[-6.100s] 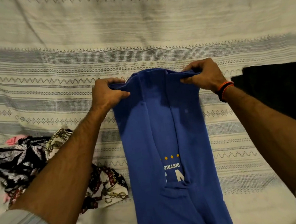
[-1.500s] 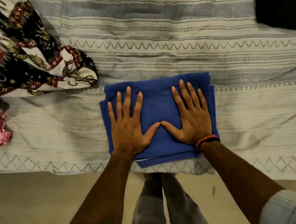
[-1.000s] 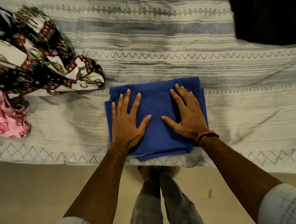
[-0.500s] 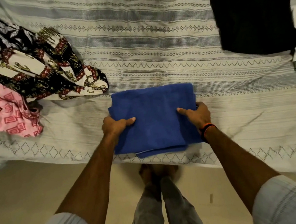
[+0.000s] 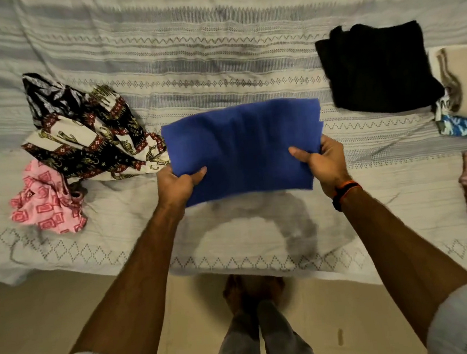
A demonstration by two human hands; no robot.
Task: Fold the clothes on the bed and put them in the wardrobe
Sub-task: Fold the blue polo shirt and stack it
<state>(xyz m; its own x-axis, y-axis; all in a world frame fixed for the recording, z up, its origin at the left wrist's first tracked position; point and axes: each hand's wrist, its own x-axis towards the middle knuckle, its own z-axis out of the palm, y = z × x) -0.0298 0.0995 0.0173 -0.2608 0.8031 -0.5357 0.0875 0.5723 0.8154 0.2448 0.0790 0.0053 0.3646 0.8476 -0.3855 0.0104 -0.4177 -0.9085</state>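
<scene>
Blue cloth sits pinched at both sides: the left hand [image 5: 176, 183] and the right hand [image 5: 322, 165] each curl round an edge of the folded blue shirt [image 5: 243, 147], thumbs on top, fingers tucked underneath. Half a second ago the bundle lay flat on the bedspread [image 5: 215, 64]; now it is lifted clear, casting a shadow on the sheet below. That suggests folding of this piece is finished and carrying begins. To the right lie a folded black garment [image 5: 376, 69] and other folded pieces at the frame edge. Left, a black patterned cloth [image 5: 85, 134] and pink printed cloth [image 5: 46, 200] lie crumpled, so more folding likely remains.
</scene>
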